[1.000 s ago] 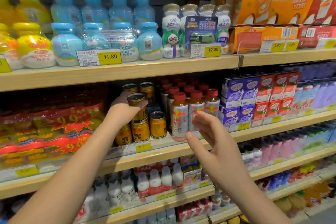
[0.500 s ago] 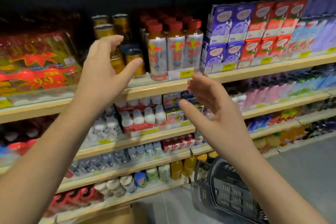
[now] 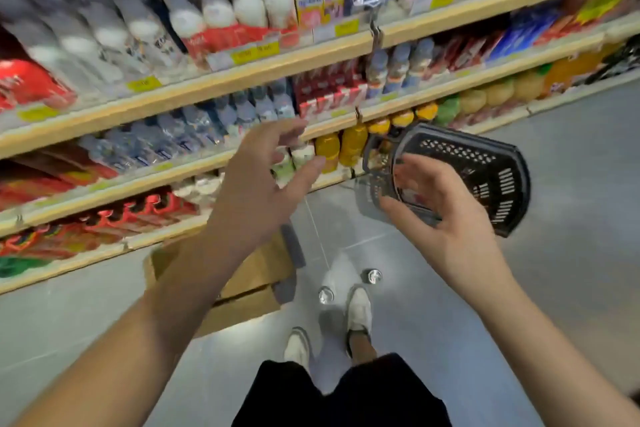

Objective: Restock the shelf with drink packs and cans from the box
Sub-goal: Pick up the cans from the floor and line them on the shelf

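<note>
A brown cardboard box (image 3: 256, 281) sits on the floor below the shelves, mostly hidden behind my left forearm. Two cans stand upright on the floor by my feet, one can (image 3: 326, 295) to the left and another can (image 3: 374, 276) to the right. My left hand (image 3: 258, 184) hangs in the air above the box with fingers spread and holds nothing. My right hand (image 3: 440, 211) is also empty, fingers loosely spread, in front of a black basket. The shelf rows (image 3: 221, 80) carry bottles and drink packs, blurred by motion.
A black plastic shopping basket (image 3: 485, 177) stands on the grey floor at the foot of the shelves to the right. My two feet in white shoes (image 3: 358, 312) are just right of the box. Orange and yellow bottles (image 3: 353, 146) fill the lowest shelf.
The view has swung down from the can shelf to the lower shelves and floor. My left hand let go of the gold can on the shelf; both empty hands have come down.
</note>
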A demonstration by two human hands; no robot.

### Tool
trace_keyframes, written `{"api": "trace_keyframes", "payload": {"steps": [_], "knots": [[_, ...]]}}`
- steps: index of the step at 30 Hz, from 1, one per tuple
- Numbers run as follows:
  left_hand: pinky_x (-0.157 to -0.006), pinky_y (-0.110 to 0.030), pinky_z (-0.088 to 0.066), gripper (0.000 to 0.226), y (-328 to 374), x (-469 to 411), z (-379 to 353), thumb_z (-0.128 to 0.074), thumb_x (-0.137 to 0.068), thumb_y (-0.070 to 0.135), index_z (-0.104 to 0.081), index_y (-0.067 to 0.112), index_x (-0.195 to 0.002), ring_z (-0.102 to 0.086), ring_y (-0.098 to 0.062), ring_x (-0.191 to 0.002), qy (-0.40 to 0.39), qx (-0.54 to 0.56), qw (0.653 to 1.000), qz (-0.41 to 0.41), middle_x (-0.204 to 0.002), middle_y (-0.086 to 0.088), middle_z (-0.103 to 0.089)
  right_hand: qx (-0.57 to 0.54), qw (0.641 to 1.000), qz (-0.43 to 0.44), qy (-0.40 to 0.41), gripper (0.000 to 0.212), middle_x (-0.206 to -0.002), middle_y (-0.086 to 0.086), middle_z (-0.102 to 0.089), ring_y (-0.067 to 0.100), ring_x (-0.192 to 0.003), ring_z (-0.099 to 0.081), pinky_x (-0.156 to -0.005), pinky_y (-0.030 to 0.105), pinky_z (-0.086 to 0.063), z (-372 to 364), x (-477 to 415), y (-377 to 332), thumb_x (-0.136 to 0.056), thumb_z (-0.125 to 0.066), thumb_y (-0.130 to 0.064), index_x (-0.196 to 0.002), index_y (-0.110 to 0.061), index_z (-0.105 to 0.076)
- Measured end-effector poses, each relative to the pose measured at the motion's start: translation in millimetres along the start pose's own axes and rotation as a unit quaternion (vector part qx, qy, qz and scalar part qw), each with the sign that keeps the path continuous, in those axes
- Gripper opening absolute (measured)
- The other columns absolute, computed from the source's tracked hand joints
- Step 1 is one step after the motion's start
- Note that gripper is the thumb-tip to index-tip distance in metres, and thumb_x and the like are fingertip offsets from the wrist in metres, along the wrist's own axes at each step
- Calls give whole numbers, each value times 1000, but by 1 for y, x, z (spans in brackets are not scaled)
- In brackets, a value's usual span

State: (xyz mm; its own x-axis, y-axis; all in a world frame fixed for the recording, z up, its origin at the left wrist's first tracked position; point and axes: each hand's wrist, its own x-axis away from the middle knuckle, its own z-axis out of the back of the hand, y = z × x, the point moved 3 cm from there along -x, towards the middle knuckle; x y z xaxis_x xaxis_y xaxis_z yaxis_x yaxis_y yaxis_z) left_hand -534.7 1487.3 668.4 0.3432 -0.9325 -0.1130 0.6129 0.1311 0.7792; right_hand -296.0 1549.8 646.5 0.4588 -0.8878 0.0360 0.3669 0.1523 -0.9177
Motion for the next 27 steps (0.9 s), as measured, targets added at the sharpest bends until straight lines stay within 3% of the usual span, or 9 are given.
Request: {"api": "trace_keyframes", "payload": {"steps": [2, 5, 7, 11, 16, 19, 22, 24, 27], "knots": [[-96, -14, -47, 46, -45, 22, -37, -66, -94, 47, -55, 29, -135, -54, 8, -117, -37, 22, 998, 36, -129, 12, -58, 29, 999, -28, 1, 56, -127, -18, -64, 1, -119, -62, -99, 18, -48, -21, 13, 38, -89, -75, -46, -139, -30, -57], [-93, -17, -48, 51, -118, 70, -97, -71, -91, 44, -55, 27, -136, -57, 1, -114, -80, 41, 991, 104, -130, 7, -58, 61, 994, -90, 1, 59, -125, -8, -65, 4, -115, -63, -100, 32, -51, -52, 38, 109, -87, -75, -45, -140, -26, -56], [-89, -7, -42, 55, -168, 107, -137, -73, -88, 46, -55, 25, -136, -58, -3, -113, -105, 36, 984, 138, -130, 4, -59, 68, 988, -136, -2, 60, -125, -4, -64, 6, -115, -63, -100, 38, -52, -71, 54, 161, -87, -77, -40, -140, -24, -55], [-87, -10, -42, 51, -265, 178, -215, -73, -83, 55, -52, 44, -128, -55, 8, -108, -137, 66, 963, 222, -125, 9, -57, 75, 977, -201, -10, 58, -124, -9, -65, 0, -111, -63, -99, 27, -51, -109, 80, 264, -86, -79, -40, -139, -28, -55], [-89, -8, -42, 54, -380, 227, -307, -72, -75, 65, -47, 61, -123, -54, 9, -106, -172, 52, 958, 225, -123, 12, -55, 107, 970, -215, -40, 58, -126, -8, -63, 2, -112, -61, -101, 24, -48, -157, 86, 403, -88, -79, -35, -140, -27, -54], [-85, -5, -39, 67, -445, 239, -361, -72, -77, 64, -49, 43, -135, -51, 10, -106, -227, 4, 957, 183, -130, 11, -54, 140, 967, -203, -61, 61, -129, -9, -60, 5, -116, -58, -103, 28, -47, -181, 83, 491, -87, -80, -37, -142, -28, -53], [-92, -6, -37, 71, -510, 244, -414, -82, -78, 52, -51, 35, -140, -49, 3, -115, -277, -22, 950, 144, -137, 9, -51, 174, 962, -191, -92, 69, -134, -7, -55, 5, -120, -54, -105, 26, -45, -203, 82, 579, -87, -80, -38, -147, -26, -50], [-101, -11, -37, 76, -547, 244, -446, -86, -75, 47, -52, 33, -141, -46, -2, -122, -311, -33, 943, 115, -139, 8, -49, 189, 958, -186, -105, 75, -137, -6, -53, 3, -119, -50, -102, 13, -40, -217, 82, 634, -83, -83, -38, -148, -27, -50], [-104, -3, -26, 80, -591, 247, -483, -88, -72, 49, -51, 35, -141, -38, 3, -125, -350, -36, 934, 63, -140, 11, -45, 201, 958, -178, -97, 81, -132, -11, -48, -3, -112, -46, -89, -5, -28, -233, 81, 702, -74, -88, -41, -146, -29, -52]]}}
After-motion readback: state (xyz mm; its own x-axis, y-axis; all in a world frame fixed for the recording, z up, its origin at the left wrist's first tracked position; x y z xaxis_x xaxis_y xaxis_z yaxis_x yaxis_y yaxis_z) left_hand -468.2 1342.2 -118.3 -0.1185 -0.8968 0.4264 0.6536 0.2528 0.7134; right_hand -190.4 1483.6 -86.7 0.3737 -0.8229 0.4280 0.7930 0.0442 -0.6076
